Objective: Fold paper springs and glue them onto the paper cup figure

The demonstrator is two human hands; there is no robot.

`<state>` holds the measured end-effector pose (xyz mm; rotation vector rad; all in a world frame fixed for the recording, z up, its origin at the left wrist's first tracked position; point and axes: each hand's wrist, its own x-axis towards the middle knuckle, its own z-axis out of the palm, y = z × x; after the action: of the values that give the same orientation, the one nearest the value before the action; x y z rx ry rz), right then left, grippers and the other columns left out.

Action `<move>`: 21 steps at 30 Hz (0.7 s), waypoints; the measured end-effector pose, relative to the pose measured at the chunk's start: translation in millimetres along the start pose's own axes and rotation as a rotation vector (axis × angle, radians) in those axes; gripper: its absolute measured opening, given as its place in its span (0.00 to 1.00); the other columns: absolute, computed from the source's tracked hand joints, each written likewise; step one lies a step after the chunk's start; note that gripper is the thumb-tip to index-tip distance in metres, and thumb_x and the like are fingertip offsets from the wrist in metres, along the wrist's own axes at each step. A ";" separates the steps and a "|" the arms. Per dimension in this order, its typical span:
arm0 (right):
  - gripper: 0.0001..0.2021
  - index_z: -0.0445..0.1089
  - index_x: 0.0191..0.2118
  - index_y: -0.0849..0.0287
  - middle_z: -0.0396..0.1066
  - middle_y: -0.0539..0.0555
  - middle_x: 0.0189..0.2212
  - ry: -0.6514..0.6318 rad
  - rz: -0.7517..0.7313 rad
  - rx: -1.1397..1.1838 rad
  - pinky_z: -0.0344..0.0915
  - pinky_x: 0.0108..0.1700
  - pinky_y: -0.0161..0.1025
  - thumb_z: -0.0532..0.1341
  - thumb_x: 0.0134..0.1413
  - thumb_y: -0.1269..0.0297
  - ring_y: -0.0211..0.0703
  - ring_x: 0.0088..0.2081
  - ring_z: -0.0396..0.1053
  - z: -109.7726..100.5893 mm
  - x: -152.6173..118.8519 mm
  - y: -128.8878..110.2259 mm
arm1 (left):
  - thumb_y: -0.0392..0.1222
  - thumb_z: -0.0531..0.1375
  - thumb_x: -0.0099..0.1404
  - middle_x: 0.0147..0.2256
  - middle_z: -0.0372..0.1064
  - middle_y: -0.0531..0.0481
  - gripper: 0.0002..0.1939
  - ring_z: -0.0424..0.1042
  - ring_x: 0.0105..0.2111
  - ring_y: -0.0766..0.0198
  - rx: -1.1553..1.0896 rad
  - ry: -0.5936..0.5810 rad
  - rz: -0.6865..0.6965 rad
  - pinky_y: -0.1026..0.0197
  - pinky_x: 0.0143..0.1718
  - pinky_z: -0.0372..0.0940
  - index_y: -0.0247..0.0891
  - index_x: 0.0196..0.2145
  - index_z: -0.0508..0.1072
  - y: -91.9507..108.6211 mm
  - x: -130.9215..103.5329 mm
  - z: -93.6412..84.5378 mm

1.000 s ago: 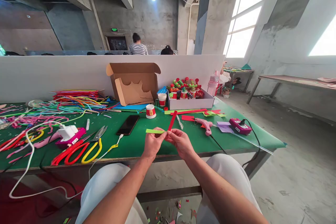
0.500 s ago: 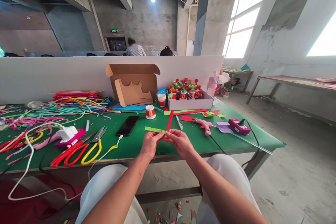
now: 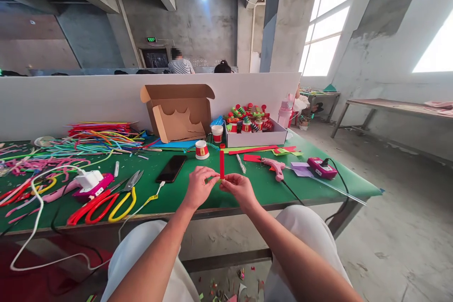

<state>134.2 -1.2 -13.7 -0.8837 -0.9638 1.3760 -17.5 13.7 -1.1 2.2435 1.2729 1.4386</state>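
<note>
My left hand (image 3: pixel 201 186) and my right hand (image 3: pixel 241 189) meet above the green table's front edge, fingers pinched together. Between their fingertips they hold a red strip (image 3: pixel 222 164) that stands upright, with a bit of green at its base. Most of the green strip is hidden by the fingers. Beyond the hands stands a red and white paper cup (image 3: pixel 202 150), upside down. A black phone (image 3: pixel 171 169) lies left of them, and a white pen-like item (image 3: pixel 241 164) lies to the right.
A pink glue gun (image 3: pixel 276 168) lies right, near a purple power block (image 3: pixel 322 169). Scissors (image 3: pixel 128 193) and colored pipe cleaners (image 3: pixel 99 139) are left. Behind stand a cardboard box (image 3: pixel 182 113) and a white box (image 3: pixel 256 138) of decorated cups. People sit beyond the partition (image 3: pixel 88 96).
The red strip has swung from leaning right to upright. The green strip that stuck out to the left is now mostly out of sight at the fingers. The view has shifted slightly.
</note>
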 end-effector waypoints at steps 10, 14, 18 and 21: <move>0.16 0.73 0.23 0.58 0.74 0.48 0.19 -0.009 0.043 -0.006 0.71 0.36 0.40 0.75 0.24 0.57 0.39 0.23 0.71 2.2 -2.5 0.3 | 0.39 0.66 0.54 0.29 0.75 0.49 0.02 0.71 0.36 0.55 -0.071 -0.019 -0.053 0.52 0.42 0.65 0.45 0.25 0.78 -2.7 -0.3 2.1; 0.18 0.74 0.24 0.59 0.74 0.49 0.20 -0.048 0.065 0.010 0.71 0.38 0.40 0.75 0.23 0.55 0.39 0.25 0.71 1.4 -4.6 -4.0 | 0.40 0.65 0.55 0.29 0.74 0.49 0.01 0.71 0.35 0.57 -0.109 -0.042 -0.089 0.55 0.39 0.66 0.44 0.27 0.78 -3.3 -1.4 1.8; 0.19 0.74 0.24 0.60 0.74 0.49 0.20 -0.063 0.073 0.003 0.70 0.38 0.40 0.75 0.24 0.53 0.39 0.25 0.71 1.5 -6.6 -8.2 | 0.41 0.63 0.59 0.29 0.74 0.49 0.04 0.71 0.34 0.59 -0.112 -0.058 -0.017 0.58 0.37 0.67 0.42 0.28 0.77 -2.1 -2.4 1.1; 0.18 0.74 0.25 0.60 0.74 0.50 0.21 -0.091 0.082 0.002 0.70 0.38 0.39 0.75 0.26 0.53 0.39 0.26 0.71 1.2 -8.3 -10.9 | 0.41 0.60 0.62 0.29 0.74 0.49 0.06 0.71 0.34 0.60 -0.043 -0.047 0.097 0.58 0.36 0.66 0.42 0.29 0.77 0.4 -2.5 -0.7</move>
<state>137.4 -9.8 -3.4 -0.8735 -1.0048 1.4977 -18.3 11.4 -2.2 2.3254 1.1223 1.4228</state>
